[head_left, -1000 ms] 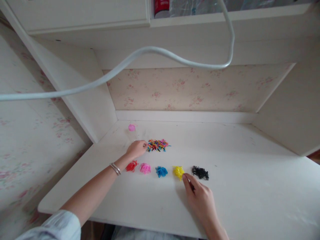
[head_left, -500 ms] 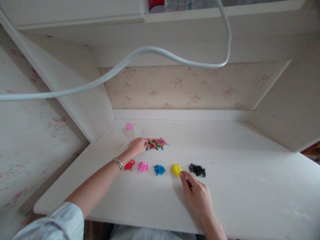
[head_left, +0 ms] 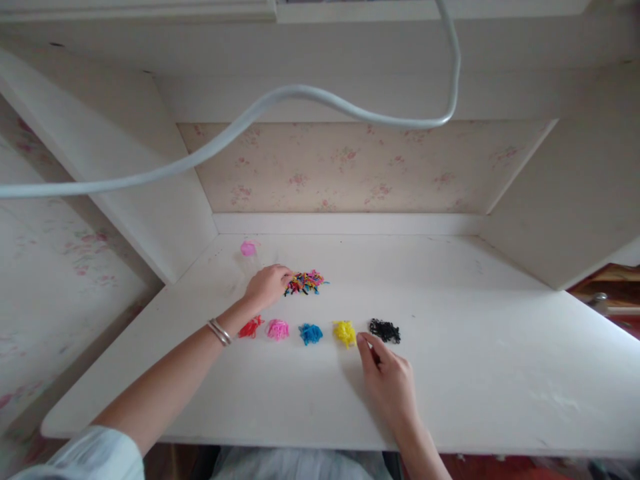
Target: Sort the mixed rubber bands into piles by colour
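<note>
My left hand [head_left: 269, 285] touches the left edge of a mixed-colour pile of small rubber bands [head_left: 306, 283], its fingers closed together; whatever is between them is hidden. My right hand [head_left: 389, 377] is closed in a pinch just right of the yellow bands [head_left: 345, 333] and below the black bands [head_left: 385, 331]; I cannot make out anything in its fingertips. In the same row lie blue bands [head_left: 311, 334], pink bands [head_left: 278, 329] and red bands [head_left: 251, 327], the red ones partly under my left forearm.
A clear container with a pink lid [head_left: 249, 249] lies behind my left hand. All of this is on a white desk [head_left: 480, 373] with side panels and a shelf overhead. A white cable [head_left: 300, 93] crosses the upper view.
The view has shifted slightly, so everything appears a little further left. My left hand stays at the mixed pile, and my right hand remains pinched beside the yellow bands.
</note>
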### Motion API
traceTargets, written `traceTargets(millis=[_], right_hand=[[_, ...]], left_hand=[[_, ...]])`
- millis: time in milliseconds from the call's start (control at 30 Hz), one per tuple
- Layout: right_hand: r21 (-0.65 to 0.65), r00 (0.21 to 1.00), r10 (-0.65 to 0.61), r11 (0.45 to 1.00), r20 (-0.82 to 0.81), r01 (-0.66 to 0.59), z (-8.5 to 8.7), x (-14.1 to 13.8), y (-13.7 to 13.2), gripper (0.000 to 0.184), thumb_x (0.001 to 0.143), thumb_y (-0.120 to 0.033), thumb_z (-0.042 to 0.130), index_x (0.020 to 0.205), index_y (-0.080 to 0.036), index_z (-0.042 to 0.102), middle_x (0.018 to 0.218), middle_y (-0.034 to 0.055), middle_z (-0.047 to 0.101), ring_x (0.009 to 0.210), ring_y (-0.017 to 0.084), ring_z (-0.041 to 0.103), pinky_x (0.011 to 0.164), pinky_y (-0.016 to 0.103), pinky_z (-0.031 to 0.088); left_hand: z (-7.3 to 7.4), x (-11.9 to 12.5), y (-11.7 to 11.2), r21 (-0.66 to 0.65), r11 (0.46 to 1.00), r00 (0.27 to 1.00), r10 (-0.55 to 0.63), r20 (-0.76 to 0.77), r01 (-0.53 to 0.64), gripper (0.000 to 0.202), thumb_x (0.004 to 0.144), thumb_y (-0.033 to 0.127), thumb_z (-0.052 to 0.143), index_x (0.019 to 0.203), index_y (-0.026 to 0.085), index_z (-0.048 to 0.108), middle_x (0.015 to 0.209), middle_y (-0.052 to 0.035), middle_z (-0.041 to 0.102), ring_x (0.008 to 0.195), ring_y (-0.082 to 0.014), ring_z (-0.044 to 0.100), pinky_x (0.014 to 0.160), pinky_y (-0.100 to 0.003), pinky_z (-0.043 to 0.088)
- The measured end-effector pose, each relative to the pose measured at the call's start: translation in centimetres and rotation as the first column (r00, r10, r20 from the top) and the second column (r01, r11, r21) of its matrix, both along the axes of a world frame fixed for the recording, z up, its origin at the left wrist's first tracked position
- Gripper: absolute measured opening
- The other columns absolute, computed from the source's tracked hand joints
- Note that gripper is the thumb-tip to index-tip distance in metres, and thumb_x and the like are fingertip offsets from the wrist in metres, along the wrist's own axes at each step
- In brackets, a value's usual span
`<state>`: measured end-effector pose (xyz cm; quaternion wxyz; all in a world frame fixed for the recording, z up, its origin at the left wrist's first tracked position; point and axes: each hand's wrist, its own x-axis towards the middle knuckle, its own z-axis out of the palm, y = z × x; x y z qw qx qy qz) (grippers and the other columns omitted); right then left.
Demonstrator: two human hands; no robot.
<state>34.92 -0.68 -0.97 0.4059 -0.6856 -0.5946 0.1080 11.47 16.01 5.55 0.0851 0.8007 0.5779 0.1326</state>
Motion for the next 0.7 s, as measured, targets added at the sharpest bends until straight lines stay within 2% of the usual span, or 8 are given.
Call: traceTargets(millis=[133, 300, 467, 700], right_hand=[[0.007, 0.976, -0.18, 0.983, -0.127, 0.182, 0.4, 0.3, -0.3, 0.047, 0.084, -0.054, 0.045, 0.089, -0.016, 0.071, 0.049, -0.0005, 0.058, 0.042, 0.01, 0.049, 0.045, 0.018, 0.037], [-0.03, 0.963, -0.205, 0.979, -0.176, 0.203, 0.8, 0.3, -0.4, 0.046, 0.083, -0.054, 0.045, 0.089, -0.016, 0.071, 0.049, -0.0014, 0.055, 0.044, 0.01, 0.048, 0.043, 0.017, 0.036], [-0.035, 0.968, -0.172, 0.985, -0.185, 0.168, 0.5, 0.3, -0.3, 0.048, 0.083, -0.055, 0.045, 0.088, -0.015, 0.071, 0.048, -0.0011, 0.053, 0.043, 0.01, 0.046, 0.041, 0.018, 0.035], [-0.056, 0.965, -0.169, 0.985, -0.201, 0.161, 0.4, 0.4, -0.3, 0.047, 0.082, -0.055, 0.046, 0.089, -0.015, 0.071, 0.048, -0.0023, 0.051, 0.043, 0.01, 0.043, 0.043, 0.018, 0.034]], left_hand=[[1.3, 3.0, -2.9, -0.045, 0.976, 0.976, -0.212, 0.05, 0.215, 0.024, 0.086, 0.033, 0.047, 0.09, 0.027, 0.07, 0.1, 0.0004, 0.069, 0.094, -0.0166, 0.061, 0.086, -0.025, 0.042], [1.1, 6.8, -6.0, -0.099, 0.919, 0.923, -0.373, 0.095, 0.381, 0.022, 0.084, 0.032, 0.05, 0.089, 0.027, 0.071, 0.097, -0.0005, 0.071, 0.096, -0.0182, 0.061, 0.087, -0.026, 0.042], [-0.5, 8.7, -6.4, -0.124, 0.916, 0.923, -0.374, 0.089, 0.383, 0.02, 0.081, 0.031, 0.052, 0.083, 0.028, 0.072, 0.093, -0.0024, 0.071, 0.089, -0.0213, 0.063, 0.081, -0.032, 0.045], [-1.8, 9.3, -4.3, -0.19, 0.941, 0.96, -0.277, 0.044, 0.28, 0.019, 0.075, 0.027, 0.055, 0.08, 0.026, 0.073, 0.086, -0.0057, 0.073, 0.083, -0.0215, 0.065, 0.075, -0.03, 0.048]])
